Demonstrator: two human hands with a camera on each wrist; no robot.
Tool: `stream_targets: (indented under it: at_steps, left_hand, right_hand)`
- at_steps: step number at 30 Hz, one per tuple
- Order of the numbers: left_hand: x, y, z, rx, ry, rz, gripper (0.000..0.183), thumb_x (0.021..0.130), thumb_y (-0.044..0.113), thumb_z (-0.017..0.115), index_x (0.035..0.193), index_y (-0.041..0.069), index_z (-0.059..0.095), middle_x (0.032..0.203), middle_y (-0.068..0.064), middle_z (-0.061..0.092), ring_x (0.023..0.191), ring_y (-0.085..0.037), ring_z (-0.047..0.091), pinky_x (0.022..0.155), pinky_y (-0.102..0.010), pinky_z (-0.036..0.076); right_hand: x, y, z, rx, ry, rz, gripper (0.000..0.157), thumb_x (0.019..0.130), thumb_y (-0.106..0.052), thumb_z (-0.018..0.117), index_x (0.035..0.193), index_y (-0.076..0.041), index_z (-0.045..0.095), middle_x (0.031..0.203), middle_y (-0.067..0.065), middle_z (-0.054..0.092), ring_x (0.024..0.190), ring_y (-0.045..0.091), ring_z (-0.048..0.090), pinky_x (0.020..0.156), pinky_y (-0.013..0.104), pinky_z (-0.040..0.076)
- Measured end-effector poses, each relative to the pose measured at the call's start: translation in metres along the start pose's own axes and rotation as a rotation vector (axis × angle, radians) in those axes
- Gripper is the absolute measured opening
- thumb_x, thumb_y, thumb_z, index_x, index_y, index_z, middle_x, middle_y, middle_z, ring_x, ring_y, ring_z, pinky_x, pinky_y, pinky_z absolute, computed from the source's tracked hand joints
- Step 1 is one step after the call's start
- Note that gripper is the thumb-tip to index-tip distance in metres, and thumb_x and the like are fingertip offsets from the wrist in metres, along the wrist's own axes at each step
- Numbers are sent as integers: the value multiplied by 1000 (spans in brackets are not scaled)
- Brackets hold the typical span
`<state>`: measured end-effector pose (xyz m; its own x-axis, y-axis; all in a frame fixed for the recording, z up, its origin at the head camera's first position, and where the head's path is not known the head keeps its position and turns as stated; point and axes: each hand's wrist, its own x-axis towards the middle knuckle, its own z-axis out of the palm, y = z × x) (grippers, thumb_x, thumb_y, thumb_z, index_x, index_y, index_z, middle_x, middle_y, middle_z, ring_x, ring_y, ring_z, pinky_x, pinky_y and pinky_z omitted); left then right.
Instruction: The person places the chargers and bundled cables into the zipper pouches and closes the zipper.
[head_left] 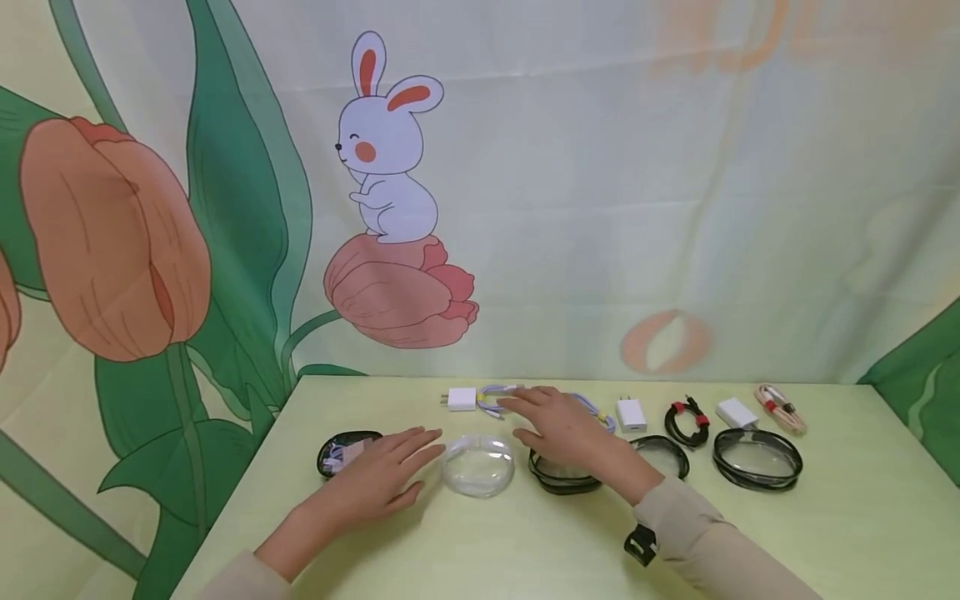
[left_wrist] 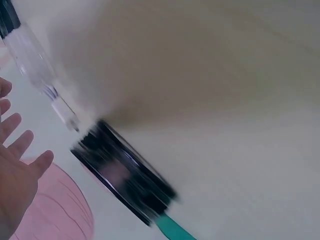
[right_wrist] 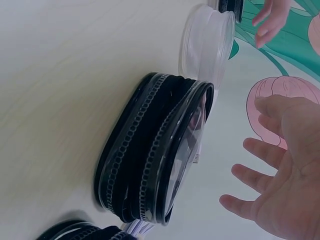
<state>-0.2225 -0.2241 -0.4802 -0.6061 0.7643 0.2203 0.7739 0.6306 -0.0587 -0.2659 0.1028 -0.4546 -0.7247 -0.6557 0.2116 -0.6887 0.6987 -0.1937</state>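
Note:
My left hand (head_left: 382,479), fingers spread, hovers between a small black-rimmed clear-topped case (head_left: 327,457) with a white cable inside and an all-clear round case (head_left: 478,483). In the left wrist view this black-rimmed case (left_wrist: 122,172) is blurred, with the left hand (left_wrist: 20,175) to its side. Over a second black-rimmed zip case (head_left: 566,483) reaches my right hand (head_left: 562,425), its fingers extended and holding nothing. That zip case (right_wrist: 155,150) stands beside the right hand (right_wrist: 285,170) in the right wrist view. Partly behind the right fingers lies a lavender cable (head_left: 491,410).
White charger plugs (head_left: 462,399) lie along the table's back edge, with another lavender cable (head_left: 603,418), a black cable (head_left: 687,423) with red ties and a pink cable (head_left: 780,408). More black-rimmed cases (head_left: 757,483) sit at right. A printed cloth (head_left: 540,208) hangs behind.

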Motion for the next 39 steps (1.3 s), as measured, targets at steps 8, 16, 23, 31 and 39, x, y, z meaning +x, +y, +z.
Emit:
stream_targets:
  at_steps: [8,16,23,31,39]
  left_hand:
    - [36,12,1,-35,-133,53,56,105,34,55,157,19,40,165,-1,31,151,-26,30,119,-49,31]
    - [54,11,3,-60,-247,114,58,106,39,50,160,22,35,169,0,21,154,-30,21,120,-57,26]
    - [62,11,11,-75,-256,179,56,107,34,51,159,17,36,167,-4,28,151,-34,28,119,-49,30]
    - [64,15,16,5,-232,28,63,101,52,56,152,17,46,154,-13,42,130,-32,48,101,-47,50]
    - [62,15,9,-26,-243,-53,80,91,66,60,156,24,39,157,-10,36,135,-32,42,102,-53,48]
  right_hand:
    - [3,5,2,-13,-30,47,55,102,-34,62,154,-23,47,155,12,46,139,40,46,105,63,42]
    - [12,9,10,-29,-142,141,62,104,-55,48,160,-35,31,167,2,27,153,38,22,114,71,23]
    - [21,14,11,-3,-150,155,62,105,-56,44,161,-35,29,168,3,24,154,38,18,115,71,21]
    - [29,19,13,7,-166,160,60,105,-51,48,160,-31,33,166,5,29,152,41,22,113,72,22]
    - [31,23,16,28,-185,210,64,105,-51,49,161,-24,33,165,-1,31,153,36,22,115,71,21]
